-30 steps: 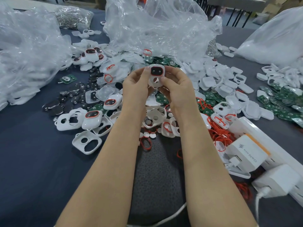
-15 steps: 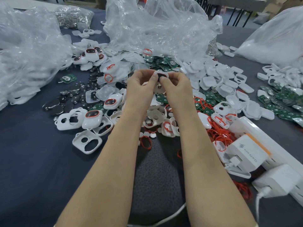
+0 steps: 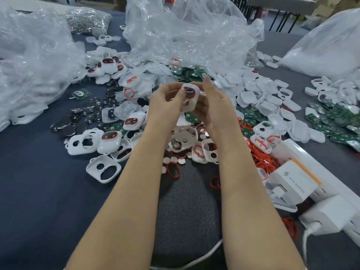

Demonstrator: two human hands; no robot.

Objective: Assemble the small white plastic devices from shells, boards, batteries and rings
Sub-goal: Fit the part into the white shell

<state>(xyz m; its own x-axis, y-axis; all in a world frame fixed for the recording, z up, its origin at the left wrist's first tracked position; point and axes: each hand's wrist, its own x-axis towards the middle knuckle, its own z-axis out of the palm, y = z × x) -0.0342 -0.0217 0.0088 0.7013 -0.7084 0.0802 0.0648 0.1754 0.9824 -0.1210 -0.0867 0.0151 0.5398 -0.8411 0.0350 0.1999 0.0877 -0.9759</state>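
We held the small white device (image 3: 190, 98) up between both hands, our left hand (image 3: 165, 103) pinching its left edge and our right hand (image 3: 214, 102) gripping its right side, above the tabletop (image 3: 39, 191) strewn with white shells (image 3: 103, 170), green boards (image 3: 331, 117), button batteries (image 3: 68, 130) and red rings (image 3: 263, 162).

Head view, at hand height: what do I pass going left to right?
Crumpled plastic bag → lone green board → left hand → white device → right hand → white shells → far-right green boards.
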